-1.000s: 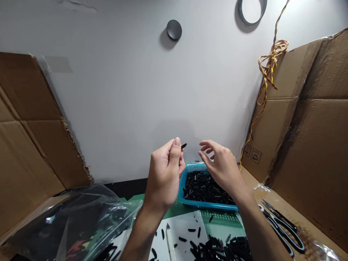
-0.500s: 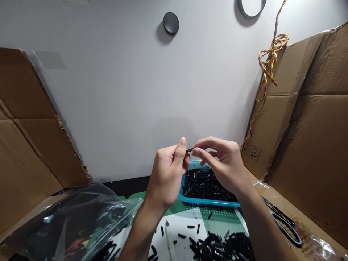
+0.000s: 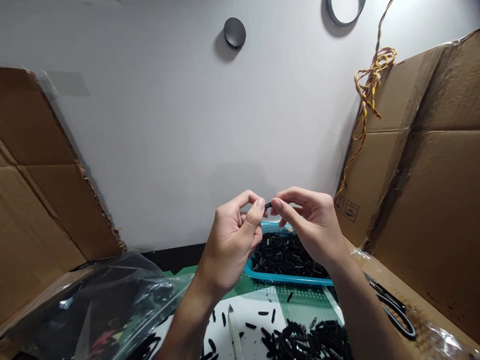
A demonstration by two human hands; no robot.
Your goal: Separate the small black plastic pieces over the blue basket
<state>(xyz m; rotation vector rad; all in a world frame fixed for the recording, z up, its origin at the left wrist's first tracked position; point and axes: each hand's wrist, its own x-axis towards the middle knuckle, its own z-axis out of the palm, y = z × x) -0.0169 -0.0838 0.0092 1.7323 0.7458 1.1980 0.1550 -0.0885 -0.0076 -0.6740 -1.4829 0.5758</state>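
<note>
Between my two hands, above a blue basket (image 3: 288,280), is a small thin black piece (image 3: 267,205). My left hand (image 3: 236,235) pinches its left end between thumb and forefinger. The fingertips of my right hand (image 3: 309,220) pinch the right end. The fingers hide most of the piece, so its exact kind does not show. Many similar black slivers (image 3: 285,252) fill the basket below. Another heap of black pieces (image 3: 307,340) lies nearer to me, with a few loose ones on a white sheet (image 3: 258,305).
A pale pointed stick (image 3: 235,330) rests on the sheet. Scissors (image 3: 393,310) lie at right. A clear plastic bag (image 3: 112,295) sits at left. Cardboard walls (image 3: 431,190) flank both sides, and twisted yellow wires (image 3: 371,90) hang at upper right.
My left hand has shifted slightly right and its thumb has bent over toward the piece. The right hand has moved a little to the right, still pinching.
</note>
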